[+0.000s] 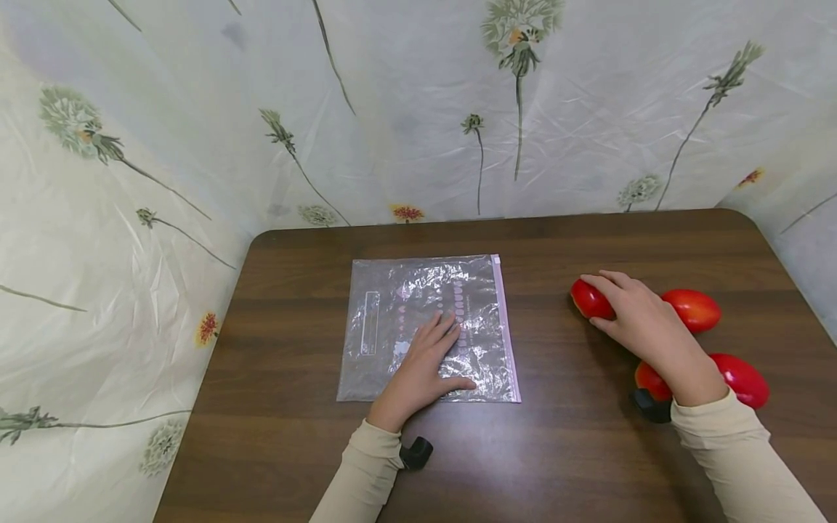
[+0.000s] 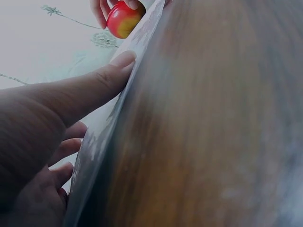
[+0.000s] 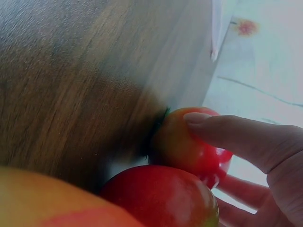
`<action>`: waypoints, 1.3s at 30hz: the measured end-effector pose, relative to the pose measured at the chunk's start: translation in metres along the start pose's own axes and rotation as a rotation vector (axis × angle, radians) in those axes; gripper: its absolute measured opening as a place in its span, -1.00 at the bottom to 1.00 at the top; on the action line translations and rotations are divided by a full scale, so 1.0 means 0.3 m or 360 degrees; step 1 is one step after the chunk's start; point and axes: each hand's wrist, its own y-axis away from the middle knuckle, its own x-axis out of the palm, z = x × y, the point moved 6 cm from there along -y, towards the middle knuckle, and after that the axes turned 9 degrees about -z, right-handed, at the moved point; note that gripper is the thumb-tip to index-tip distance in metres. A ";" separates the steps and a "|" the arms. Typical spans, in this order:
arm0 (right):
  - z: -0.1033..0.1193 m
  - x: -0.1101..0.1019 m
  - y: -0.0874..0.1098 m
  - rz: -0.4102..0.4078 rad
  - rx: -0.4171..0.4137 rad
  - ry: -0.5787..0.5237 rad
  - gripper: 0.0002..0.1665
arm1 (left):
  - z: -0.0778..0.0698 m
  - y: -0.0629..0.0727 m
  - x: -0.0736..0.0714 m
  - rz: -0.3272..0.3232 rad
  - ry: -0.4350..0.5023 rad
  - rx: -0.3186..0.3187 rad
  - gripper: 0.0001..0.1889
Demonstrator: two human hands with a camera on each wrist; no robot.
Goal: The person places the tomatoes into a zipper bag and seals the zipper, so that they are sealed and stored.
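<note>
A clear zip bag [image 1: 482, 327] with a pink slider edge and pink print lies flat on the table. My left hand [image 1: 421, 363] rests on it, fingers extended and thumb spread toward the slider edge. To the right, my right hand [image 1: 637, 312] grips a red-and-yellow mango [image 1: 591, 299], the thumb pressed on its side in the right wrist view [image 3: 189, 137]. Another mango [image 1: 693, 310] lies just beyond that hand. Beneath the right wrist, more red fruit [image 1: 740, 380] is partly hidden by the forearm.
The brown wooden table [image 1: 281, 436] has rounded far corners. A pale sheet [image 1: 405, 131] printed with dandelions hangs behind it and along the sides. Each wrist wears a black device [image 1: 416, 453].
</note>
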 end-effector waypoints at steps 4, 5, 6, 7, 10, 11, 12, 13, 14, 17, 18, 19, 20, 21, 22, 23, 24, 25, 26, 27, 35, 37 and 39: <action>0.000 0.002 0.000 -0.0001 0.0002 0.0002 -0.04 | 0.004 0.001 0.002 -0.0003 0.0001 0.0003 0.03; 0.000 0.003 -0.001 -0.0002 0.0001 0.0004 -0.04 | 0.005 0.001 0.003 0.0001 0.0004 0.0003 0.03; 0.000 0.003 -0.001 -0.0005 -0.0001 0.0005 -0.04 | 0.005 0.001 0.003 0.0006 0.0011 0.0000 0.02; -0.001 0.004 -0.001 -0.0007 -0.0004 0.0005 -0.04 | 0.006 0.002 0.003 0.0011 0.0018 -0.0003 0.02; -0.002 0.004 -0.002 -0.0017 -0.0013 0.0003 -0.05 | 0.007 0.001 0.002 0.0017 0.0041 -0.0001 0.01; -0.002 0.004 -0.002 -0.0020 -0.0016 0.0003 -0.05 | 0.007 0.001 0.001 0.0024 0.0053 -0.0004 0.00; -0.002 0.003 -0.001 -0.0022 -0.0019 0.0002 -0.05 | 0.007 0.001 0.000 0.0025 0.0059 -0.0003 -0.01; -0.002 0.003 -0.001 -0.0024 -0.0020 0.0002 -0.04 | 0.007 0.000 -0.001 0.0028 0.0062 -0.0002 -0.02; -0.002 0.003 -0.002 -0.0024 -0.0020 0.0001 -0.04 | 0.007 0.000 -0.001 0.0031 0.0070 -0.0001 -0.03; -0.002 0.004 -0.002 -0.0022 -0.0015 0.0000 -0.04 | 0.008 -0.001 -0.001 0.0039 0.0075 0.0000 -0.06; -0.002 0.004 -0.003 -0.0022 -0.0013 0.0000 -0.04 | 0.007 0.000 -0.002 0.0035 0.0073 0.0005 -0.07; -0.002 0.005 -0.004 -0.0020 -0.0011 0.0000 -0.04 | 0.007 0.000 -0.002 0.0038 0.0075 0.0004 -0.07; -0.002 0.006 -0.004 -0.0018 -0.0010 0.0000 -0.04 | 0.007 0.000 -0.002 0.0039 0.0077 0.0003 -0.08; -0.002 0.007 -0.004 -0.0016 -0.0008 0.0000 -0.04 | 0.007 0.000 -0.003 0.0039 0.0075 0.0002 -0.08; -0.002 0.007 -0.004 -0.0014 -0.0007 0.0000 -0.04 | 0.007 0.000 -0.003 0.0042 0.0078 -0.0003 -0.09; -0.003 0.008 -0.004 -0.0013 -0.0005 -0.0001 -0.04 | 0.006 0.000 -0.004 0.0044 0.0080 -0.0006 -0.09; -0.003 0.008 -0.004 -0.0011 -0.0004 -0.0001 -0.03 | 0.006 0.001 -0.004 0.0047 0.0083 -0.0008 -0.09; -0.004 0.009 -0.004 -0.0007 -0.0003 -0.0001 -0.03 | 0.006 0.001 -0.004 0.0053 0.0088 -0.0015 -0.09; -0.004 0.009 -0.003 -0.0006 -0.0001 -0.0002 -0.02 | 0.005 0.001 -0.005 0.0056 0.0090 -0.0018 -0.09; -0.004 0.009 -0.002 -0.0005 0.0000 -0.0003 -0.02 | 0.005 0.002 -0.005 0.0055 0.0087 -0.0016 -0.10; 0.031 -0.006 -0.001 -0.0138 -0.0069 -0.0022 0.02 | 0.006 0.000 -0.007 0.0047 0.0081 0.0025 -0.14; 0.049 -0.015 -0.004 -0.0217 -0.0126 -0.0022 0.00 | 0.006 0.001 -0.009 0.0040 0.0095 0.0036 -0.16; 0.068 -0.021 -0.009 -0.0279 -0.0176 -0.0020 -0.02 | 0.007 0.002 -0.011 0.0034 0.0107 0.0046 -0.18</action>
